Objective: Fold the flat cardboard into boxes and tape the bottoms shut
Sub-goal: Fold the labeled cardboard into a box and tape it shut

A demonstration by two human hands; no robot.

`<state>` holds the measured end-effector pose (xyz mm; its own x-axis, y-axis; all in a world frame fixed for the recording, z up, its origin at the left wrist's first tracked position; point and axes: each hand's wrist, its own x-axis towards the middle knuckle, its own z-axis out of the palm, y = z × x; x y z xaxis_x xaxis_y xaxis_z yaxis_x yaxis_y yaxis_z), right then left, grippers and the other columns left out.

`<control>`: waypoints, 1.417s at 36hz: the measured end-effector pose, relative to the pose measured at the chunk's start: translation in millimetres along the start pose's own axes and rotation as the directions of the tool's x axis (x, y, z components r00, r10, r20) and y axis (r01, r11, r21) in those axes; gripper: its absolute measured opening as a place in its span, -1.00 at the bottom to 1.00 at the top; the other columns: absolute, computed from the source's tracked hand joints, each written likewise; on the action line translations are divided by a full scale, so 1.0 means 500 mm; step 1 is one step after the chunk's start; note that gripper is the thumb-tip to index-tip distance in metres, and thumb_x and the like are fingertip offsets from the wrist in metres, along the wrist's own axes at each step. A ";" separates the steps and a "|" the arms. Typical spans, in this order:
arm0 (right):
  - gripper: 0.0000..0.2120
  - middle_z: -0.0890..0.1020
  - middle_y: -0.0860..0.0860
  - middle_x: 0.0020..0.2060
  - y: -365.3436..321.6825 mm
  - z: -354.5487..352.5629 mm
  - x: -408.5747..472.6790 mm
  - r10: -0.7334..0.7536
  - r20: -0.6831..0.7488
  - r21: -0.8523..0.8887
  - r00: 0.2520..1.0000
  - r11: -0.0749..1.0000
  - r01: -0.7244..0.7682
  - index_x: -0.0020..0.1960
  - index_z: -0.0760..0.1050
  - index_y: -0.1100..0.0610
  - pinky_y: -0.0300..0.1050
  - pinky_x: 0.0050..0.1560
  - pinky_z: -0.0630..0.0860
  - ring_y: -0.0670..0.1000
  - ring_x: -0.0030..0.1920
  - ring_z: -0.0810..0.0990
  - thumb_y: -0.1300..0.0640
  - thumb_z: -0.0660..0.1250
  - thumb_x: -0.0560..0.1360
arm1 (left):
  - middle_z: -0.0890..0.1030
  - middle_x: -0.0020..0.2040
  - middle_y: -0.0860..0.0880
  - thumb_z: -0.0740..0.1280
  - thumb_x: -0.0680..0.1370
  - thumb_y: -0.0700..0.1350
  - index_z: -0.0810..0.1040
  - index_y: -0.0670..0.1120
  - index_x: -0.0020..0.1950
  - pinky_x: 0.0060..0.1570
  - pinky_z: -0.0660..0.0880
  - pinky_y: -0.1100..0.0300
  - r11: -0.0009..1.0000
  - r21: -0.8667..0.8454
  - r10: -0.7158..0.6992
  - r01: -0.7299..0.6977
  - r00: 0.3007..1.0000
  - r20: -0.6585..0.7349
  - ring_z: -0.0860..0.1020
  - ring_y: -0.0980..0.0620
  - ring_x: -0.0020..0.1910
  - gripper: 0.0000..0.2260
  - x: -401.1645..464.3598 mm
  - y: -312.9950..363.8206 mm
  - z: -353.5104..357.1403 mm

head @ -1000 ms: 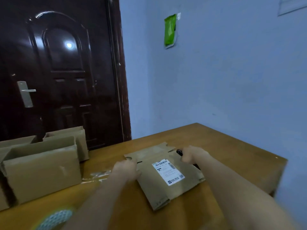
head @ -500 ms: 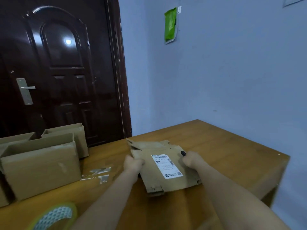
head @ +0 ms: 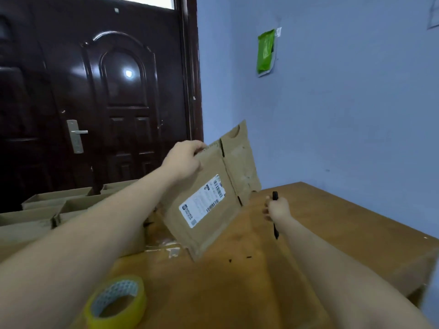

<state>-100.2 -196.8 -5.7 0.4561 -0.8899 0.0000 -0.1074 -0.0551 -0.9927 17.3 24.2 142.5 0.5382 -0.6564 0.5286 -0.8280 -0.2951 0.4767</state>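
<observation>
- Flat cardboard (head: 209, 200), white shipping label (head: 202, 201) facing the camera, was tilted up on its lower edge above the wooden counter (head: 344, 224).
- Left hand (head: 184, 157) gripped its upper left corner, fingers curled over the edge.
- Right hand (head: 278, 208), apart from the cardboard, was closed round a thin black tool (head: 275, 218).
- Yellow tape roll (head: 116, 302) lay on the near counter; clear tape scraps (head: 166, 248) lay by the cardboard's foot.
- Folded boxes (head: 47, 210) stood open-topped at left.
- Dark door (head: 95, 96) with metal handle (head: 75, 136) stood behind; blue wall (head: 344, 103) carried a green packet (head: 266, 51).
</observation>
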 end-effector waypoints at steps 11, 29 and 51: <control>-0.66 0.49 -0.04 0.20 -0.088 0.116 -0.114 -0.271 0.304 0.184 0.913 0.957 0.223 0.38 0.34 0.06 -0.01 0.23 0.39 0.10 0.31 0.44 0.04 0.17 0.63 | 0.63 0.06 0.08 0.39 0.42 -0.30 0.57 0.12 0.21 0.08 0.52 0.01 0.946 0.308 0.053 -0.101 0.986 0.160 0.56 0.03 0.06 -0.55 -0.076 -0.052 -0.108; -0.75 0.59 0.05 0.11 -0.012 0.191 -0.139 -0.172 0.271 0.241 0.947 0.965 0.106 0.25 0.46 0.12 0.20 0.24 0.47 0.11 0.14 0.56 0.09 0.22 0.60 | 0.42 0.40 -0.06 0.38 0.51 -0.12 0.30 -0.12 0.47 0.38 0.28 0.08 0.964 0.260 0.038 0.059 0.935 -0.351 0.36 -0.04 0.39 -0.45 -0.225 -0.243 -0.101; -0.74 0.60 0.02 0.03 0.060 0.251 -0.141 -0.021 0.197 0.483 0.980 0.872 -0.078 0.26 0.48 0.07 -0.01 -0.10 0.53 0.07 0.04 0.58 0.04 0.21 0.61 | 0.62 0.04 0.10 0.14 0.65 -0.06 0.43 -0.04 0.29 -0.05 0.54 0.29 0.717 -0.680 -0.447 0.151 0.849 -0.282 0.60 0.22 0.01 -0.76 -0.336 -0.348 0.023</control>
<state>-24.8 -78.9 -50.7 0.6230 -0.7822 -0.0031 0.2974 0.2406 -0.9239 69.0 178.0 -37.4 0.8712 -0.2292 0.4341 -0.4058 0.1614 0.8996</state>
